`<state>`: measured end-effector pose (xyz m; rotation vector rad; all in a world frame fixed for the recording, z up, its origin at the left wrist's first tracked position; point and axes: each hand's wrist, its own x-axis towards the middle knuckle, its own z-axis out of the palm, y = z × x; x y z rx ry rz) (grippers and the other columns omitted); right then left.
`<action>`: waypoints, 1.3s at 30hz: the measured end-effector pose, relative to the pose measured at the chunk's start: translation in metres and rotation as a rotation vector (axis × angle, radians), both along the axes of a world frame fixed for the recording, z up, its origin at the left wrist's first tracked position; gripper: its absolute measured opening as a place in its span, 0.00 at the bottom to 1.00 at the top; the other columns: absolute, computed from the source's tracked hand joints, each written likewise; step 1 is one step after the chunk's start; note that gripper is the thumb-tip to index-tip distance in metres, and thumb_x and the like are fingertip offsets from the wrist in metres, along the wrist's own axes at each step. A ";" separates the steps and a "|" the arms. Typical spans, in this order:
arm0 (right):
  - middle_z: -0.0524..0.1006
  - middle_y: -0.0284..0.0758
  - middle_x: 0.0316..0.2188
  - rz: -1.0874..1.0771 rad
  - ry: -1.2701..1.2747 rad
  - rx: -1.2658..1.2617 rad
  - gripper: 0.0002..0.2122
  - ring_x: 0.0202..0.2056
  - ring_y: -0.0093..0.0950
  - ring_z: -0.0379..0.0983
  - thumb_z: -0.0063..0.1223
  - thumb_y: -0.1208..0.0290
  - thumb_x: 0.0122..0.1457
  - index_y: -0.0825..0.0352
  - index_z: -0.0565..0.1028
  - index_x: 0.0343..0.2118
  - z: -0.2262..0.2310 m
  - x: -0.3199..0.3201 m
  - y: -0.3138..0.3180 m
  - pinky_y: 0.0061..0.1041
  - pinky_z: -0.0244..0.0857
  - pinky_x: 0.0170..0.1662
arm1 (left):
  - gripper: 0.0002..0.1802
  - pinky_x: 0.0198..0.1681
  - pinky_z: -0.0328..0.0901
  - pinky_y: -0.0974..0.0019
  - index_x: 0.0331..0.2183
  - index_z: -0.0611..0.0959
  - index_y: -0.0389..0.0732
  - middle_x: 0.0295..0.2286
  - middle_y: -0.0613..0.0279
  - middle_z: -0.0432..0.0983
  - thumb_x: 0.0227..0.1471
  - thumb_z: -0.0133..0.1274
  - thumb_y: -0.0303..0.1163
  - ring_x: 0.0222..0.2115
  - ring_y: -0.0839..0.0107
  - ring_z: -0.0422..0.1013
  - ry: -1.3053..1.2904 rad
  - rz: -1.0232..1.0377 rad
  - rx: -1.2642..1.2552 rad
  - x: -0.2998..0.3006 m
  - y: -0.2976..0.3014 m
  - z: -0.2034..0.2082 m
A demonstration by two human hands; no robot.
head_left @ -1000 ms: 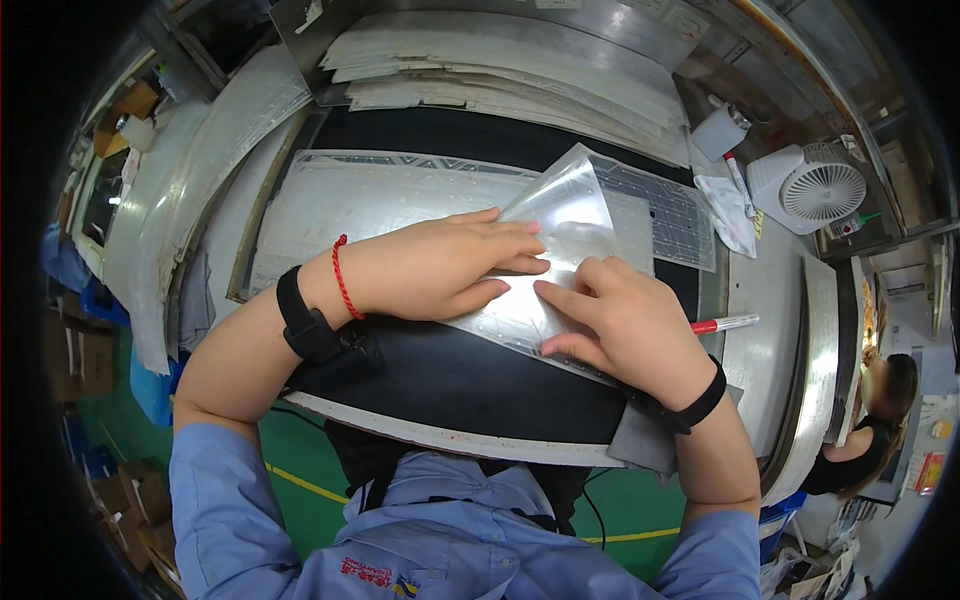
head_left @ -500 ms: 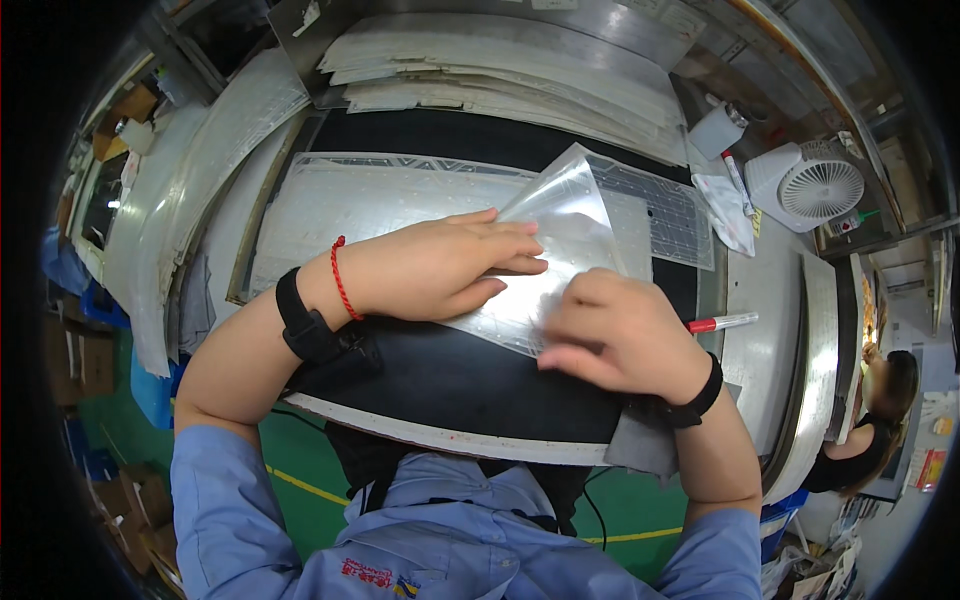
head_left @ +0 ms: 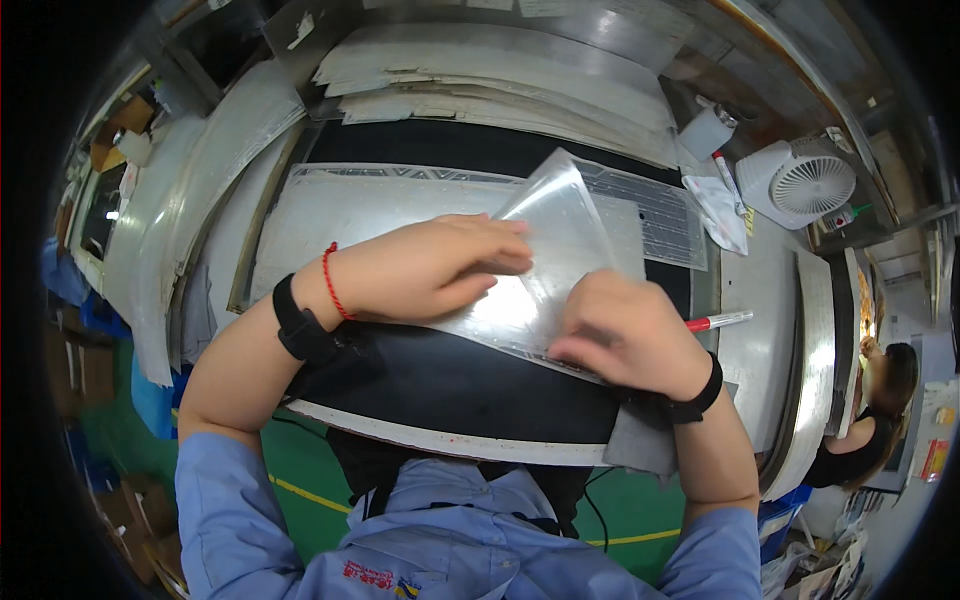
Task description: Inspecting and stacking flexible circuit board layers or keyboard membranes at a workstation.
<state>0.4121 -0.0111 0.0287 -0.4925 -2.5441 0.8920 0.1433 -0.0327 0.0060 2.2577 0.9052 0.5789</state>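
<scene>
A clear plastic film (head_left: pixel 562 190) is lifted and folded back into a peak over the right part of a silvery flat sheet (head_left: pixel 370 195). My left hand (head_left: pixel 455 265) lies over the sheet with its fingers stretched out toward the film. Curled fingers of my right hand (head_left: pixel 620 330) are closed at the near right edge, where the film runs down to them; they are slightly blurred. Under the sheet's far right part lies a patterned transparent panel (head_left: pixel 660 220).
Black matting (head_left: pixel 460 385) covers the bench. A red-and-white marker (head_left: pixel 720 321) lies right of my right hand. Stacked sheets (head_left: pixel 500 80) stand at the back, more sheets (head_left: pixel 205 150) at left. A white fan (head_left: pixel 800 185) and bottle (head_left: pixel 708 130) are at far right. Another person (head_left: pixel 870 420) sits beyond.
My left hand has drawn back slightly to the left from the film. My right hand has shifted a little, and the film's peak leans slightly further left.
</scene>
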 end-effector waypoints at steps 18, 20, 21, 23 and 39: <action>0.74 0.27 0.29 -0.697 0.394 -0.146 0.09 0.30 0.13 0.66 0.53 0.74 0.61 0.71 0.76 0.42 -0.032 0.064 0.066 0.14 0.62 0.34 | 0.20 0.26 0.62 0.81 0.52 0.72 0.36 0.39 0.61 0.79 0.59 0.49 0.31 0.25 0.86 0.67 -0.434 0.659 -0.598 -0.109 0.030 0.003; 0.74 0.26 0.29 -0.740 0.435 -0.096 0.09 0.30 0.13 0.65 0.53 0.74 0.61 0.71 0.76 0.42 -0.031 0.066 0.064 0.13 0.61 0.33 | 0.19 0.26 0.62 0.80 0.51 0.73 0.38 0.38 0.61 0.80 0.60 0.48 0.32 0.26 0.86 0.68 -0.479 0.632 -0.509 -0.107 0.031 0.005; 0.73 0.26 0.30 -0.759 0.455 -0.071 0.09 0.30 0.13 0.65 0.53 0.74 0.61 0.71 0.76 0.42 -0.029 0.066 0.065 0.13 0.61 0.33 | 0.18 0.24 0.62 0.82 0.51 0.73 0.39 0.38 0.61 0.79 0.60 0.47 0.32 0.25 0.86 0.68 -0.542 0.639 -0.496 -0.110 0.030 0.007; 0.73 0.26 0.30 -0.763 0.574 -0.066 0.09 0.30 0.12 0.64 0.52 0.74 0.61 0.70 0.76 0.43 -0.032 0.068 0.068 0.12 0.60 0.32 | 0.17 0.22 0.62 0.84 0.52 0.72 0.40 0.39 0.61 0.78 0.62 0.45 0.31 0.25 0.87 0.68 -0.669 0.652 -0.467 -0.125 0.031 0.010; 0.73 0.39 0.49 -0.475 -0.097 0.159 0.29 0.51 0.37 0.66 0.67 0.61 0.46 0.64 0.72 0.52 -0.028 0.061 0.058 0.32 0.60 0.52 | 0.23 0.43 0.70 0.75 0.56 0.67 0.34 0.48 0.55 0.73 0.64 0.43 0.37 0.42 0.73 0.73 -1.038 0.800 -0.371 -0.146 0.037 0.009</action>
